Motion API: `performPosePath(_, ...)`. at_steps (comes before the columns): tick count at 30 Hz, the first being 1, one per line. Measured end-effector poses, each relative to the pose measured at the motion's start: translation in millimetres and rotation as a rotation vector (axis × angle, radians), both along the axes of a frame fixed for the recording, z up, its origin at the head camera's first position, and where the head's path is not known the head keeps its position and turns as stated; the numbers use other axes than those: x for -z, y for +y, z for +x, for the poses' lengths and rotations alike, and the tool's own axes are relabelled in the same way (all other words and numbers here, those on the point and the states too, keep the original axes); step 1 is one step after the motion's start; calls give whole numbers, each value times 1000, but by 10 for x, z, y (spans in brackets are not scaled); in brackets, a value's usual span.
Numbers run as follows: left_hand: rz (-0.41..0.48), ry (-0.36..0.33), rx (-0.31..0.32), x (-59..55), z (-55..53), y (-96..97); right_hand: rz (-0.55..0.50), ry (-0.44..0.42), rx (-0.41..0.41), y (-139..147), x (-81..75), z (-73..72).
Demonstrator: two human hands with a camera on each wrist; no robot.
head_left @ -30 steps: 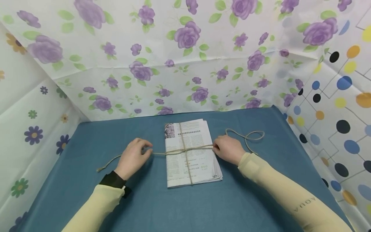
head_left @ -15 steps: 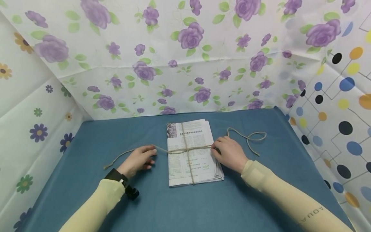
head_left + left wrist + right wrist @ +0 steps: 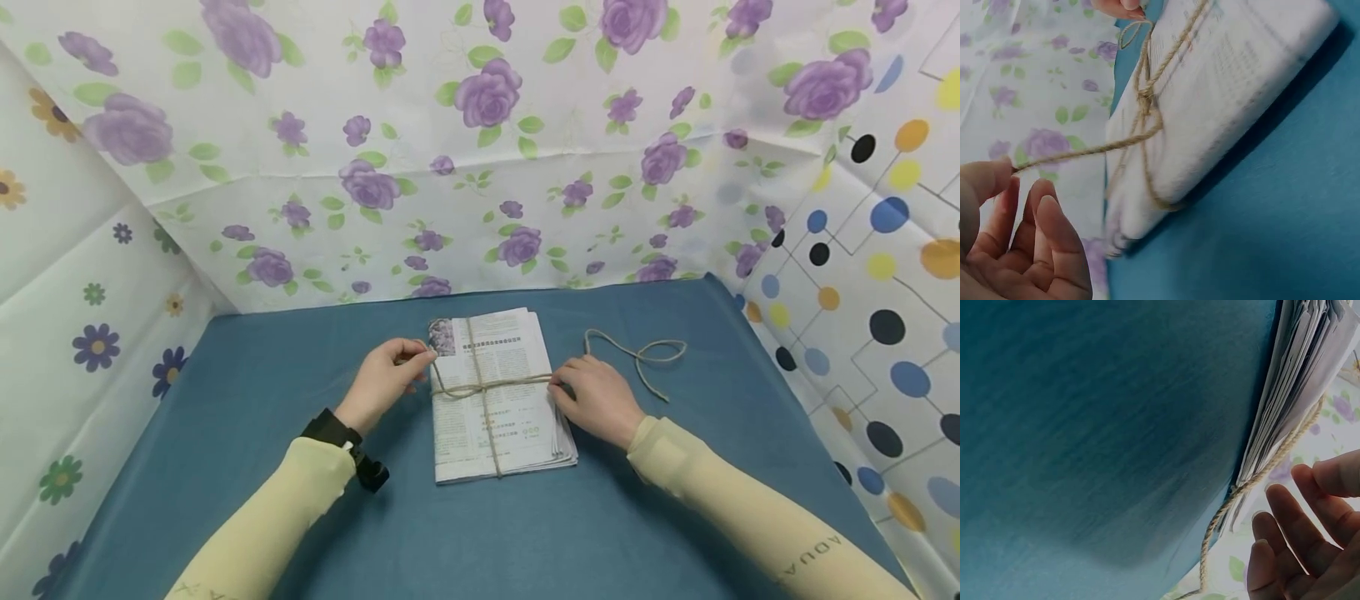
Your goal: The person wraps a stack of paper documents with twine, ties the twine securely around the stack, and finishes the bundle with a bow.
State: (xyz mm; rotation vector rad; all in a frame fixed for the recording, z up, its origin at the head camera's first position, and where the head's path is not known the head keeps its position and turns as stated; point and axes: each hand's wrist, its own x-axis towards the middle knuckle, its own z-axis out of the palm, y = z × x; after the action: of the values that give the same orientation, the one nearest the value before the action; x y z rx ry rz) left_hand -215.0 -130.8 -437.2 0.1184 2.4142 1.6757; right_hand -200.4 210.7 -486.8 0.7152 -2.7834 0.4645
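Observation:
A stack of folded newspapers (image 3: 517,433) lies on the blue cloth with twine (image 3: 488,421) crossed round it; the strands meet near the middle. At its left edge, my left hand (image 3: 386,375) pinches a free length of twine between thumb and forefinger, raised over the papers. The left wrist view shows this strand (image 3: 1094,150) running taut to the crossing. My right hand (image 3: 596,396) is at the stack's right edge; its thumb and forefinger pinch the twine there, as the left wrist view shows. In the right wrist view, twine (image 3: 1279,453) runs along the layered paper edges.
A loose loop of twine (image 3: 660,354) lies on the cloth to the right, beyond my right hand. The blue cloth (image 3: 480,542) covers the table. Flowered sheeting (image 3: 480,167) hangs behind, and dotted sheeting (image 3: 892,333) stands at the right.
My left hand has moved right and up to the stack's left edge, lifting the strand that lay out to the left. The right hand stays nearly where it was.

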Motion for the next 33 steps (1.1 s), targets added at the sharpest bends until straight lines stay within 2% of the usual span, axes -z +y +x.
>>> performPosePath(5,-148,174,80,-163,38,40,-9,-21,10,47,8,-21)
performPosePath(8,-238,270,101,-248,80,74,-19,-44,21,92,13,-29)
performPosePath(13,-286,362,142,-321,152,126,-77,-105,44,120,-6,-35)
performPosePath(17,-304,385,165,-323,176,143,-207,-226,32,46,-91,-41)
performPosePath(21,-312,379,163,-302,178,150,-384,-388,-32,-143,-217,-91)
performPosePath(24,-316,379,160,-285,173,164,-486,-473,-78,-331,-296,-179)
performPosePath(28,-320,386,164,-265,161,192,-526,-511,-131,-551,-335,-341)
performPosePath(33,-304,363,160,-252,165,189,-463,-473,-205,-678,-346,-473)
